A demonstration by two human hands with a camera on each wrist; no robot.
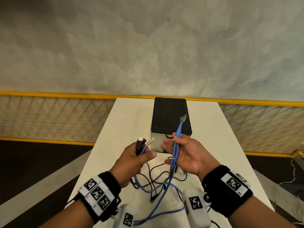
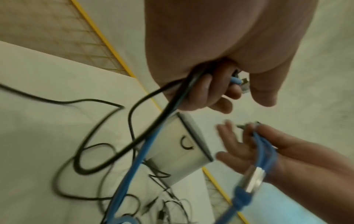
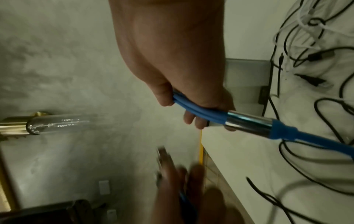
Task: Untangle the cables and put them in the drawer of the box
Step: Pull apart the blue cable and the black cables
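A blue multi-head cable [image 1: 180,126] runs between both hands. My right hand [image 1: 174,145] pinches its bundled blue strands [image 3: 199,110] just above a metal sleeve [image 3: 249,122]; the strand tips rise over the box. My left hand [image 1: 144,152] grips a black plug [image 1: 139,145] together with the blue cable's other end [image 2: 293,81]. Both hands hover above the white table [image 1: 125,129], in front of the box. Thin black cables [image 1: 153,171] lie tangled under the hands. The box [image 1: 170,112] has a black top and a white drawer front [image 1: 156,143], which is closed.
A yellow-framed mesh fence [image 1: 49,116] runs behind and beside the table. The narrow table drops off on both sides. More black and white cables [image 3: 306,45] spread on the table near me. A white wire [image 1: 294,171] lies on the floor at right.
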